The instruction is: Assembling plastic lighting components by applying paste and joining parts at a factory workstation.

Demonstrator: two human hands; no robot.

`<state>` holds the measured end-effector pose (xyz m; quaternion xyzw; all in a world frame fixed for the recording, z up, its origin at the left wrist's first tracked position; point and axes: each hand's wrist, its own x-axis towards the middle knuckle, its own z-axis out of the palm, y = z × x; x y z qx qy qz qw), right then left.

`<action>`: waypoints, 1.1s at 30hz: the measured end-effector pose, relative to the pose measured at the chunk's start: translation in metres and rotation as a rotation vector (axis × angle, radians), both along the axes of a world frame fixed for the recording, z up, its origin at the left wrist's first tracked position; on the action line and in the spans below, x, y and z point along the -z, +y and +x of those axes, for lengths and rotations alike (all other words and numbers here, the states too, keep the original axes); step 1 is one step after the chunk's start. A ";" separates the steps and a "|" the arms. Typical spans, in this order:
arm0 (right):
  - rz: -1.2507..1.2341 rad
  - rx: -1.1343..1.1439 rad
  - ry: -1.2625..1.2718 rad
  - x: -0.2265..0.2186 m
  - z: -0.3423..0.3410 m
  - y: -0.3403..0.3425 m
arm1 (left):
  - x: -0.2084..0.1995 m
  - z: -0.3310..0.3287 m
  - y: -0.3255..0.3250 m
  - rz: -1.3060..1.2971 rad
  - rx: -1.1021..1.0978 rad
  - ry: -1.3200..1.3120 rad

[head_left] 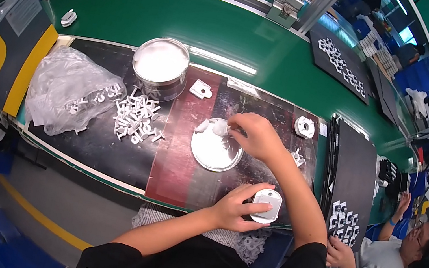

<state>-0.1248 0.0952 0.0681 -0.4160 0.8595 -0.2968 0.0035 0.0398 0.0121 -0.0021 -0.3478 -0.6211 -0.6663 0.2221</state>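
Note:
My left hand (pixel 233 207) is closed around a white rounded plastic housing (pixel 267 207) near the table's front edge. Its thumb and fingers grip the housing's sides. Farther out, my right hand (pixel 255 134) reaches over a shallow round dish (pixel 214 160) with a white inside. The fingers of that hand are bent together at a soft-looking white clump (pixel 220 127) by the dish's far rim. Whether they pinch some of it is too small to tell.
Left of the dish lie a pile of small white plastic pins (pixel 137 117), a clear plastic bag (pixel 64 90) and a tub of white substance (pixel 161 61). White parts (pixel 201 89) (pixel 304 127) lie beyond. A co-worker (pixel 375 265) works at right beside black boards (pixel 353 176). A yellow-grey machine (pixel 11 52) stands left.

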 end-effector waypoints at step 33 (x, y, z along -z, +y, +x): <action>0.252 -0.070 0.342 0.010 -0.009 -0.029 | -0.003 0.000 -0.002 0.028 -0.016 0.012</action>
